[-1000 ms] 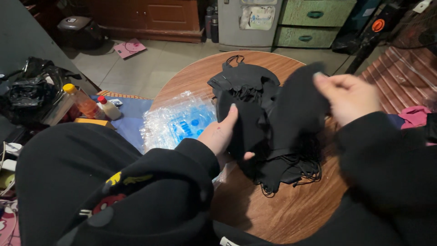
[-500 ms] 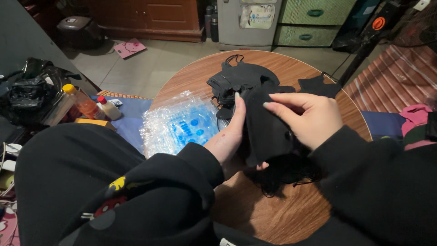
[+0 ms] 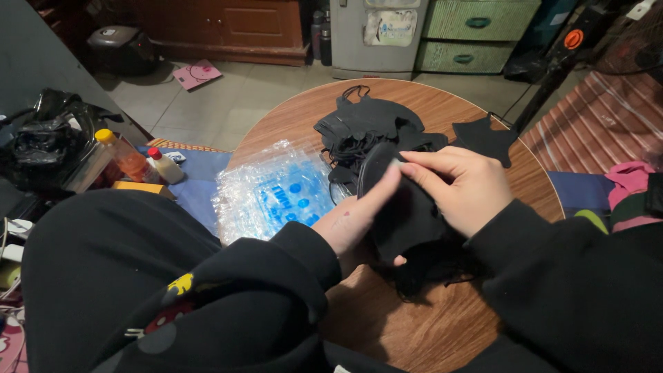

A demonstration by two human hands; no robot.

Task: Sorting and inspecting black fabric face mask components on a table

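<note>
Between both hands (image 3: 414,200), black mask (image 3: 400,214) upright, long axis near-vertical.

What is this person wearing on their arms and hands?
Both arms are in loose black long sleeves with ribbed cuffs. The left sleeve carries a small yellow and red cartoon patch. The left hand and right hand are bare: no gloves, rings or watch visible.

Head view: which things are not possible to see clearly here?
- Black mask stack, head view: count unclear; the left hand and right hand cover it.
- Round table: near edge hidden by black sleeves.
- Clear plastic bag: contents blurred by glare.
</note>
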